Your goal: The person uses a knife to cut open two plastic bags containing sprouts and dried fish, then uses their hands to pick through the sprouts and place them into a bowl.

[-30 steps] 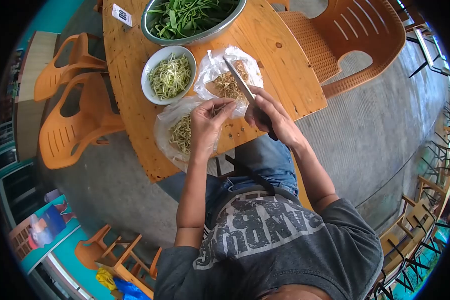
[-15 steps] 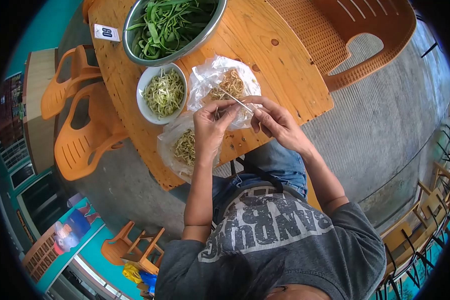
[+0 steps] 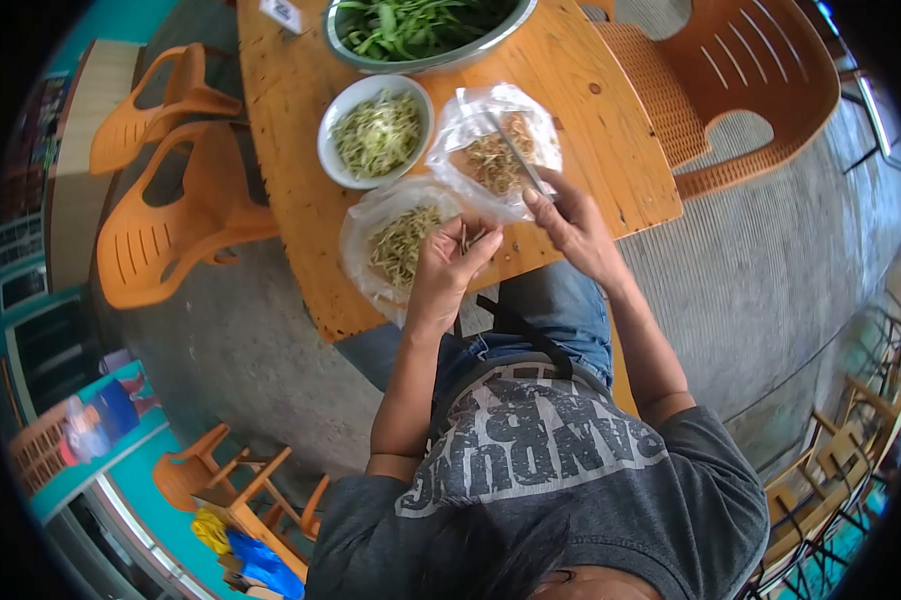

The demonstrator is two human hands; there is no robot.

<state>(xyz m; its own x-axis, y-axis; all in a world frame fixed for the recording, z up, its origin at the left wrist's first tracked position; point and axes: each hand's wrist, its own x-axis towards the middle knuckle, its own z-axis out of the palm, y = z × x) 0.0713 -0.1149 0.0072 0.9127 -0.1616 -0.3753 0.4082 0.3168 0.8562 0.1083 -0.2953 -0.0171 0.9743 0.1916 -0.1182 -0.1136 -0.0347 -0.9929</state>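
My left hand (image 3: 444,268) is closed, with bean sprouts (image 3: 463,238) pinched between thumb and fingers. It is over the right side of an open plastic bag (image 3: 356,232) of bean sprouts (image 3: 402,248). Gripped in my right hand (image 3: 577,228) is a thin knife (image 3: 513,150), its blade slanting up and left. The blade lies above a second plastic bag (image 3: 545,120), which contains brownish root ends (image 3: 492,165). Beyond the first bag stands a white bowl (image 3: 327,150) of pale sprouts (image 3: 377,135).
A metal basin (image 3: 450,64) of green leaves (image 3: 410,25) stands at the far side of the wooden table (image 3: 610,130). Near it is a small number card (image 3: 281,14). Orange chairs flank the table, one at the right (image 3: 740,95) and others at the left (image 3: 195,220).
My hands have moved apart. The knife has left the sprouts at my left fingers and now points over the root-end bag. The camera view has shifted, so the table sits higher.
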